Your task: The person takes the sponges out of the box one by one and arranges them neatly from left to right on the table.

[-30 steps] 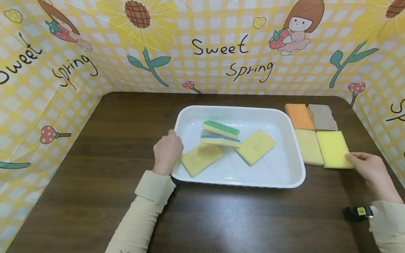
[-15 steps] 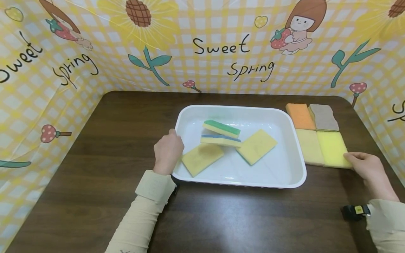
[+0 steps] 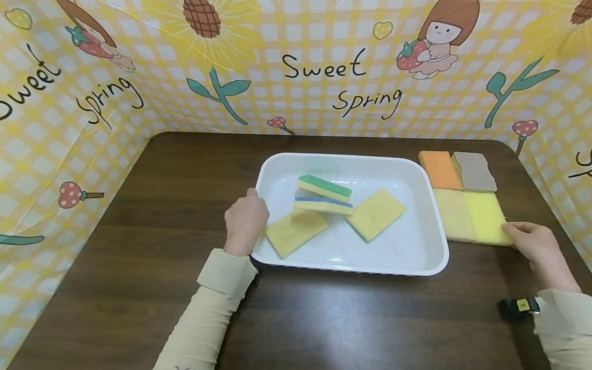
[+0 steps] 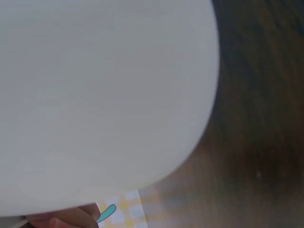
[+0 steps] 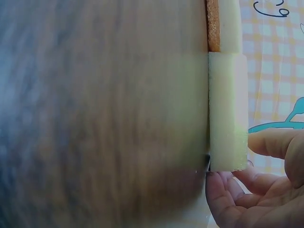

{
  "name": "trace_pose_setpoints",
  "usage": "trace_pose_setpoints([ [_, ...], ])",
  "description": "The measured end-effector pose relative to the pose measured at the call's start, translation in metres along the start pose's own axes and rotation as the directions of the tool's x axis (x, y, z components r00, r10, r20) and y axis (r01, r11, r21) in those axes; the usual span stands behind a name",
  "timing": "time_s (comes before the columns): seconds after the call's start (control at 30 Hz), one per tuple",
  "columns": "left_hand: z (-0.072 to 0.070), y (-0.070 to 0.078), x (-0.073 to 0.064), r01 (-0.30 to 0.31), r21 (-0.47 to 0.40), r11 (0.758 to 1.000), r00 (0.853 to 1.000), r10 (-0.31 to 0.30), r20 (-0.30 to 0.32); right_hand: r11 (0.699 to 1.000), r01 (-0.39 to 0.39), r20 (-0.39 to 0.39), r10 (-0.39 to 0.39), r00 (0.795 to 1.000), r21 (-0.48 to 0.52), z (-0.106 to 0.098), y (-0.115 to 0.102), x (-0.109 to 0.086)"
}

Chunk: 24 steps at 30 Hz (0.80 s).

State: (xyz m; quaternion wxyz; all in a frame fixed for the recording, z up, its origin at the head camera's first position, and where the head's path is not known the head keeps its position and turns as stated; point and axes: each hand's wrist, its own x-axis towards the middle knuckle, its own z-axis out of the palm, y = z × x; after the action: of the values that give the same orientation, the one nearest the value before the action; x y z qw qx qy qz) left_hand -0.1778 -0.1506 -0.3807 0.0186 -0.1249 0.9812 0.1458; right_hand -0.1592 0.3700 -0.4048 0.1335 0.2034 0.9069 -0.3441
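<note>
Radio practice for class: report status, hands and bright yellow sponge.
Left hand gripping white tray by left rim. Right hand pinching bright yellow sponge at right edge. Possible snag: beige sponge abutting its left side.

Yellow checked sheeting [image 3: 319, 36] on three sides of a brown table [image 3: 139, 246] marks a screened-off workspace.

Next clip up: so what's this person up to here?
A person's left hand grips the left end of a white tray, while their right hand pinches a corner of a bright yellow sponge. That sponge sits in a block of four right of the tray, with an orange sponge, a grey-topped sponge and a pale yellow sponge. Four more sponges lie in the tray.
</note>
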Motion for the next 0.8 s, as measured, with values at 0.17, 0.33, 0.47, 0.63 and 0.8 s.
trace_pose_setpoints([
  [0.17,-0.001,0.000,0.000,0.004,0.006,1.000,1.000,-0.004,0.011,1.000,-0.009,-0.004,0.009,1.000,0.002,0.002,-0.003,-0.001],
  [0.33,-0.002,0.000,-0.001,0.005,0.011,1.000,1.000,-0.005,0.016,1.000,-0.019,0.001,0.019,1.000,0.019,0.002,-0.004,-0.002],
  [0.47,-0.001,0.000,-0.001,0.006,0.004,1.000,1.000,-0.006,0.012,0.999,-0.013,-0.003,0.014,1.000,0.050,0.003,-0.004,-0.003],
  [0.63,-0.001,0.001,-0.001,0.007,0.002,1.000,1.000,-0.007,0.012,0.997,-0.010,-0.073,0.016,0.997,0.080,0.004,-0.008,-0.005],
  [0.8,-0.001,0.000,-0.001,0.007,0.003,1.000,1.000,-0.007,0.012,0.997,0.013,-0.177,0.000,0.984,0.072,0.002,-0.023,-0.012],
])
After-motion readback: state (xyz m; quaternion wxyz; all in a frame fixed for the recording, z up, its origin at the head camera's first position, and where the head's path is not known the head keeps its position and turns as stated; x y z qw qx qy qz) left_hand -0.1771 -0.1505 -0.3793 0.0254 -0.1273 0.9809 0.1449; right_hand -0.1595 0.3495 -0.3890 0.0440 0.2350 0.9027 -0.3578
